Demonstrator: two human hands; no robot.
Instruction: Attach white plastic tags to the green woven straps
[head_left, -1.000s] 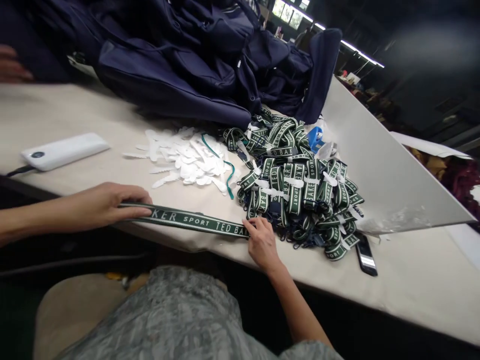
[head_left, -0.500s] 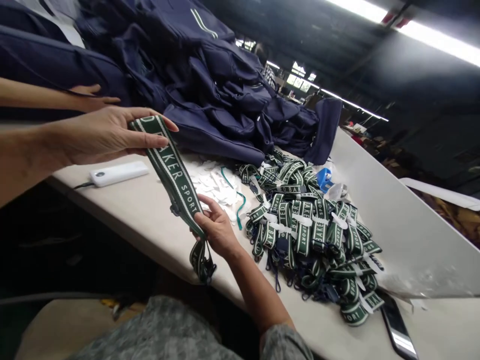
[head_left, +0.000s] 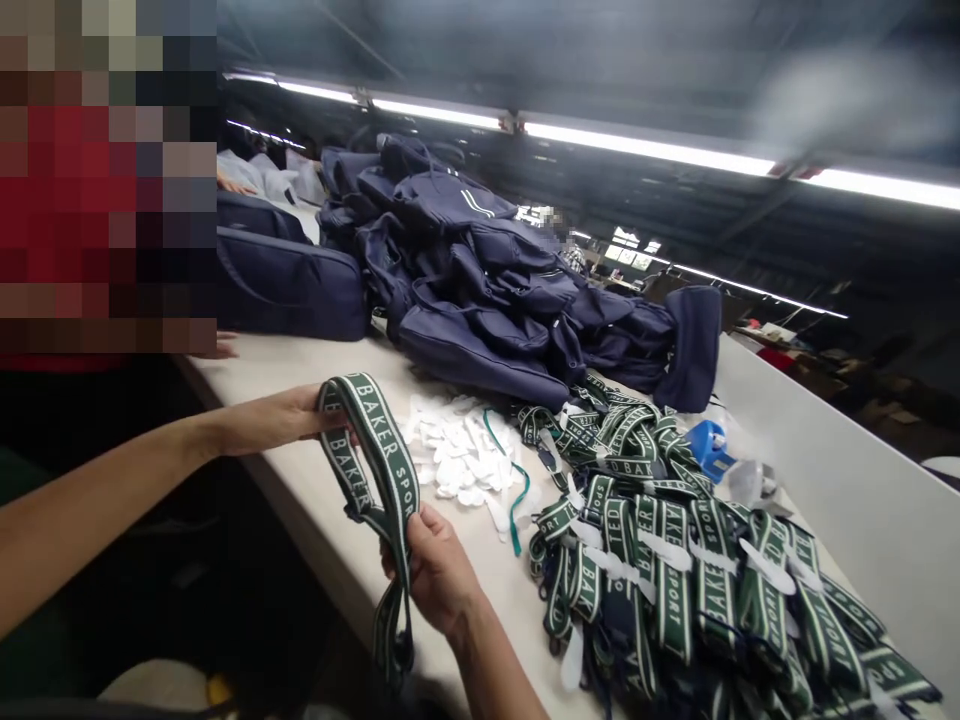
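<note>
A green strap (head_left: 386, 455) with white lettering hangs in a loop between my two hands, over the table's front edge. My left hand (head_left: 304, 412) holds the upper bend of the loop, its fingers partly hidden behind the strap. Lower down and to the right, my right hand (head_left: 435, 560) pinches the strap, whose loose end dangles below. Just behind lie white paper-like pieces (head_left: 457, 450) and a thin teal ribbon (head_left: 517, 490). At the right is a large pile of similar folded straps (head_left: 675, 590), many wrapped with white bands.
Navy bags (head_left: 480, 300) are heaped across the back of the table (head_left: 292, 500). A blue object (head_left: 709, 450) lies beyond the strap pile, near a pale upright panel (head_left: 825, 450) on the right. A person in red (head_left: 75, 200), pixelated, is at the far left.
The view has shifted, showing more of the far left and ceiling. My left hand and the strap's top sit lower, and the strap has opened into a wider loop. The person in red has come into view.
</note>
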